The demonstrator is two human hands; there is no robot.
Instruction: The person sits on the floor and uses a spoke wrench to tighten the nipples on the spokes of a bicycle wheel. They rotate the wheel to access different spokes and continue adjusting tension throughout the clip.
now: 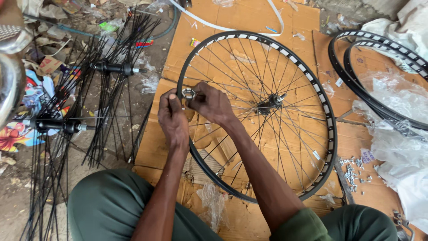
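Head view: both hands point(191, 107) pinch a round metal spoke wrench point(188, 93).

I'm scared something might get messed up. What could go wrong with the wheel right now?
The small metal tool pinched between the left hand and right hand at the rim might slip and nip a finger. Uneven tightening of the thin spokes could leave the wheel wobbly. The tiny silver nipples lie loose on the cardboard and could scatter.

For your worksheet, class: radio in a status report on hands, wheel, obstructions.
Both hands, left hand and right hand, pinch small silver spoke tool at black spoked bicycle wheel rim. Wheel flat on cardboard sheet. No obstruction.
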